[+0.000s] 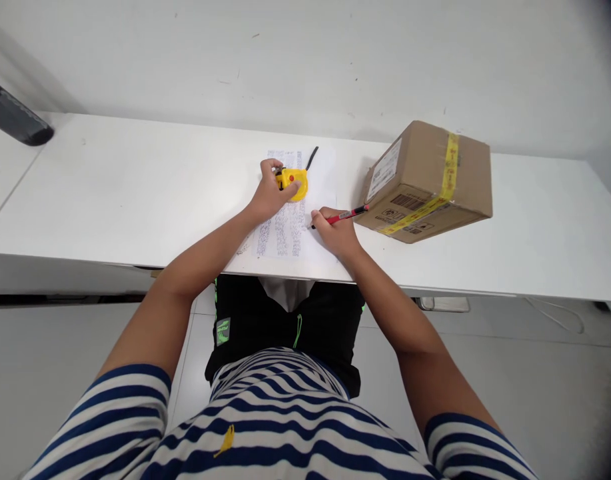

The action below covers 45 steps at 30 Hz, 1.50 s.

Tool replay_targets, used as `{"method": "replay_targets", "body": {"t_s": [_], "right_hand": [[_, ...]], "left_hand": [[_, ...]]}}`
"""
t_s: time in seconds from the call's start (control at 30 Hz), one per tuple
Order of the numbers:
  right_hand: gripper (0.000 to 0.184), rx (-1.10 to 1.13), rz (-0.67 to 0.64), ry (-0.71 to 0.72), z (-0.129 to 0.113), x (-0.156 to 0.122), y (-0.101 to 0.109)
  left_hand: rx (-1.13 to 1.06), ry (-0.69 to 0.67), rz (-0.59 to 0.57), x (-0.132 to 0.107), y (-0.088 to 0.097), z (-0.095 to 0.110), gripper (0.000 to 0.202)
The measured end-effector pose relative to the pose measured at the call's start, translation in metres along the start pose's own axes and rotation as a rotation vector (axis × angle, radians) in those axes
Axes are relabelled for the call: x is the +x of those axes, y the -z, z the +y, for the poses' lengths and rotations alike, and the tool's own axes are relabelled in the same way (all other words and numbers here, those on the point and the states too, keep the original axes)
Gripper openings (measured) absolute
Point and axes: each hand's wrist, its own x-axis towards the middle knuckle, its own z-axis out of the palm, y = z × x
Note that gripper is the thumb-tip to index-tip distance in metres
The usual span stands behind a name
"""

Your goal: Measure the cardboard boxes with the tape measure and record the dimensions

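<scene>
My left hand [272,192] is closed around a yellow tape measure [301,189] with a red button and a black strap. The tape measure is over a sheet of paper [280,233] covered in columns of blue handwriting. In my right hand [335,232] is a red and black pen [341,217], slanted with its tip at the paper, just right of the written columns. The heel of my right hand rests on or close to the sheet's right side; the exact contact is hidden.
A brown cardboard box [470,180] with yellow tape and a white label stands right of the paper. The white table [135,187] runs along a pale wall. A dark, rounded object [20,113] juts in at the far left.
</scene>
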Motion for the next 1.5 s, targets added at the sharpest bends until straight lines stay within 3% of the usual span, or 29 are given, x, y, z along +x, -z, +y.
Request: {"method": "replay_targets", "body": {"t_s": [0.27, 0.47, 0.6, 0.7, 0.8, 0.87, 0.93, 1.0, 1.13, 1.23, 1.4, 1.5], "right_hand": [[0.043, -0.023, -0.030, 0.025, 0.012, 0.005, -0.002], [0.027, -0.280, 0.165, 0.111, 0.009, 0.011, -0.011], [0.053, -0.373, 0.190, 0.091, 0.003, 0.015, -0.015], [0.050, -0.446, 0.240, 0.200, 0.002, 0.007, 0.001], [0.042, -0.511, 0.548, 0.244, 0.008, -0.007, 0.036], [0.055, -0.496, 0.879, 0.116, 0.014, -0.012, 0.063], [0.073, -0.443, 0.993, -0.007, 0.020, -0.012, 0.086], [0.077, -0.387, 0.935, -0.039, 0.023, -0.009, 0.101], [0.068, -0.313, 0.768, 0.054, 0.022, -0.011, 0.112], [0.062, -0.276, 0.710, 0.120, 0.015, -0.023, 0.108], [0.056, -0.298, 0.557, 0.217, -0.006, -0.044, 0.092], [0.059, -0.295, 0.556, 0.249, -0.021, -0.053, 0.089]], "left_hand": [[0.055, 0.002, 0.021, 0.003, 0.001, 0.004, 0.047], [0.089, -0.005, 0.082, 0.002, 0.004, 0.007, 0.050], [0.069, 0.025, 0.118, 0.000, 0.011, 0.012, 0.051], [0.034, 0.019, 0.217, -0.006, 0.022, 0.026, 0.051], [-0.078, -0.070, 0.356, -0.016, 0.035, 0.053, 0.047], [-0.157, -0.166, 0.389, -0.022, 0.041, 0.076, 0.041], [-0.203, -0.243, 0.373, -0.027, 0.041, 0.098, 0.037], [-0.234, -0.278, 0.326, -0.030, 0.036, 0.116, 0.036], [-0.305, -0.286, 0.250, -0.035, 0.017, 0.133, 0.052], [-0.347, -0.295, 0.216, -0.036, 0.001, 0.134, 0.064], [-0.369, -0.293, 0.037, -0.027, -0.029, 0.139, 0.066], [-0.315, -0.247, -0.037, -0.026, -0.048, 0.148, 0.064]]}}
